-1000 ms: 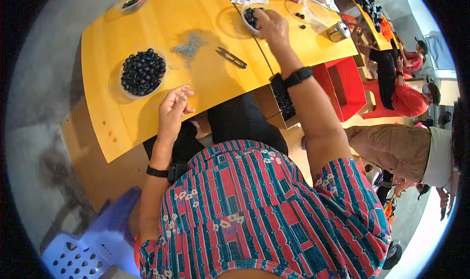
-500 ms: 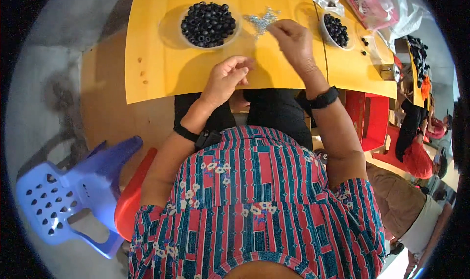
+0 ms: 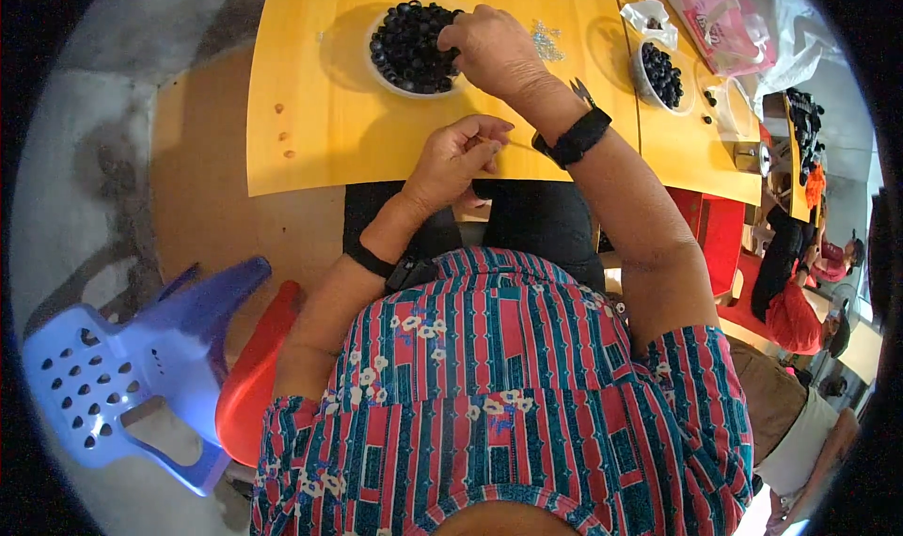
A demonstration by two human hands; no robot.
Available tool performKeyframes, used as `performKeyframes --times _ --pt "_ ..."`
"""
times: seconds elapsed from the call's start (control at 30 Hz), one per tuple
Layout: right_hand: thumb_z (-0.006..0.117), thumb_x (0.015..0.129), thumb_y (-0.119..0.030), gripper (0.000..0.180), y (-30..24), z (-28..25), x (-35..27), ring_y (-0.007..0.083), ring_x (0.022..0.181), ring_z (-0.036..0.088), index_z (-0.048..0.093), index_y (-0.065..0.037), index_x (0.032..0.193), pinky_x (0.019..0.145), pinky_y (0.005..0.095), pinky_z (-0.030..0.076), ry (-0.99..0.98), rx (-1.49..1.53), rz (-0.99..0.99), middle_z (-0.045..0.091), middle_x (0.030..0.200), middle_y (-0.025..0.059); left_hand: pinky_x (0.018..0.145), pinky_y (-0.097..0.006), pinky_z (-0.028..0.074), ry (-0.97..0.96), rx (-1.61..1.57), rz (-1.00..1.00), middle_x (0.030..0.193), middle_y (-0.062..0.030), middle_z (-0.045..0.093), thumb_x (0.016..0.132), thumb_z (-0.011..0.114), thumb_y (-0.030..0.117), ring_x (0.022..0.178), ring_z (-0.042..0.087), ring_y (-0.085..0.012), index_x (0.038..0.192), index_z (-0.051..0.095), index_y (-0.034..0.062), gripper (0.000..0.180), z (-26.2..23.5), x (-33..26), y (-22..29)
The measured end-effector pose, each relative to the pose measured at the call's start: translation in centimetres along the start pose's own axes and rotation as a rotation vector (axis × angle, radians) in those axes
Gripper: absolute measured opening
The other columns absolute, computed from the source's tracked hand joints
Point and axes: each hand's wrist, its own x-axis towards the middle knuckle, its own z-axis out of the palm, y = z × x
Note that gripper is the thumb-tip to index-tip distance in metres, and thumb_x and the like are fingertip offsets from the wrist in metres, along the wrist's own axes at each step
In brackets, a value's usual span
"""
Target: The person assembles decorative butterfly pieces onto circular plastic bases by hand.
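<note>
Two bowls of black beads on the table: one (image 3: 411, 47) near the left edge, one (image 3: 663, 75) right. Two plastic chairs: blue (image 3: 132, 367), red (image 3: 249, 376).

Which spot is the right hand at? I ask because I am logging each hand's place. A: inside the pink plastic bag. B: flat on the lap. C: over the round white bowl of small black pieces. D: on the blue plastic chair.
C: the right hand reaches into the round white bowl of small black pieces on the yellow table.
</note>
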Motion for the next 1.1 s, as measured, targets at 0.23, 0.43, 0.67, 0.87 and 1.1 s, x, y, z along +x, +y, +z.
performKeyframes --times 0.23,0.43,0.67,0.87,1.1 --pt "0.069 0.064 -0.021 0.018 -0.3 0.0 0.5 0.0263 0.085 0.058 0.066 -0.013 0.081 0.078 0.0394 0.046 -0.108 -0.112 0.018 0.061 0.083 0.0062 0.058 -0.021 0.047 -0.001 -0.005 0.002 0.089 -0.0023 0.056 0.088 0.053 0.012 0.067 0.054 -0.0067 0.110 0.056 0.0032 0.024 0.3 0.1 -0.1" --pt "0.067 0.067 -0.022 0.016 -0.1 0.4 0.3 0.0258 0.081 0.059 0.067 -0.014 0.080 0.077 0.0390 0.045 -0.092 -0.106 -0.026 0.062 0.078 0.0061 0.060 -0.021 0.047 -0.002 -0.035 -0.007 0.090 -0.0029 0.057 0.089 0.052 0.011 0.067 0.054 -0.0075 0.109 0.056 0.0026 0.022 0.4 0.1 -0.2" --pt "0.064 0.072 -0.023 0.017 -0.7 -1.9 -3.6 0.0255 0.072 0.062 0.066 -0.007 0.077 0.066 0.0378 0.048 0.219 0.266 0.101 0.063 0.076 0.0097 0.064 -0.022 0.047 0.035 -0.025 -0.016 0.090 -0.0028 0.058 0.091 0.050 0.016 0.065 0.052 -0.0068 0.108 0.057 0.0010 0.023 0.4 0.1 0.2" --pt "0.069 0.071 -0.007 0.016 -2.2 -1.3 -10.2 0.0119 0.062 0.053 0.065 -0.003 0.086 0.059 0.0248 0.045 0.083 0.723 0.304 0.060 0.075 0.0053 0.066 -0.023 0.047 0.036 -0.252 -0.060 0.084 -0.0010 0.058 0.093 0.047 0.033 0.065 0.050 -0.0062 0.098 0.060 0.0025 0.033 -1.0 0.1 -1.0" --pt "0.067 0.074 0.000 0.013 -2.8 1.8 -11.6 0.0122 0.078 0.058 0.066 -0.001 0.087 0.073 0.0248 0.048 0.253 1.339 0.480 0.059 0.082 0.0033 0.066 -0.026 0.050 0.002 -0.343 -0.132 0.077 -0.0020 0.059 0.092 0.050 0.030 0.066 0.054 -0.0084 0.093 0.061 0.0012 0.031 -1.9 0.5 -1.0"
